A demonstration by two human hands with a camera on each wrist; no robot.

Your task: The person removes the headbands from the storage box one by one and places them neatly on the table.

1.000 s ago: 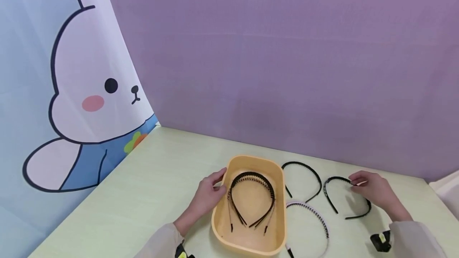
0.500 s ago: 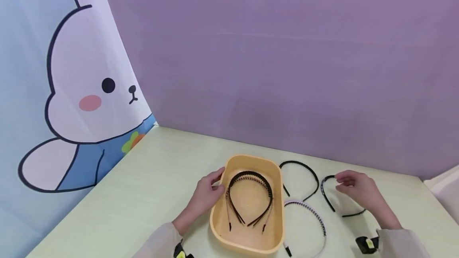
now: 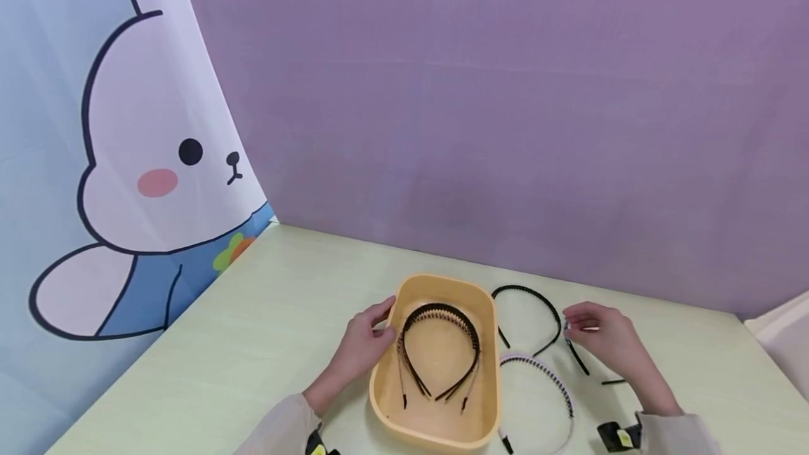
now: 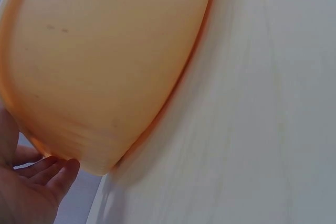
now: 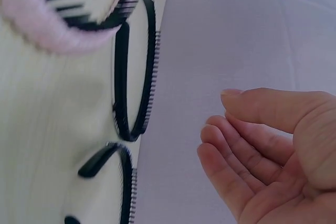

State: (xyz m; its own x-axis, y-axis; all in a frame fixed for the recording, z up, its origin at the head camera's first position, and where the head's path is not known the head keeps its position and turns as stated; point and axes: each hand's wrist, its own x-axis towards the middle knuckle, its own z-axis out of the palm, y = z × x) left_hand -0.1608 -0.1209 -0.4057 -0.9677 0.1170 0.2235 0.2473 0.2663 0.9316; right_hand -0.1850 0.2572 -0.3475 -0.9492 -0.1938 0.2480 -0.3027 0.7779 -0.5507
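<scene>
My left hand (image 3: 362, 346) grips the left rim of a yellow-orange plastic bin (image 3: 442, 288), which also fills much of the left wrist view. Several hair headbands (image 3: 475, 334) lie nested inside it, black ones over a thinner light one. My right hand (image 3: 603, 337) hovers over a dark toothed headband (image 3: 578, 361) on the table and hides most of it. In the right wrist view that hand (image 5: 268, 156) holds nothing, its fingers loosely bent and the thumb apart from them.
Right of the bin lie a black headband (image 3: 559, 325) at the back and a lavender headband (image 3: 557, 378) nearer the front. The pale table (image 3: 303, 279) meets a purple cloth backdrop (image 3: 474, 125) behind. A rabbit-print cloth (image 3: 158, 118) hangs at the left.
My right hand has moved left across the rightmost headband, which stays on the table. The left hand keeps its hold on the bin. The view has shifted slightly.
</scene>
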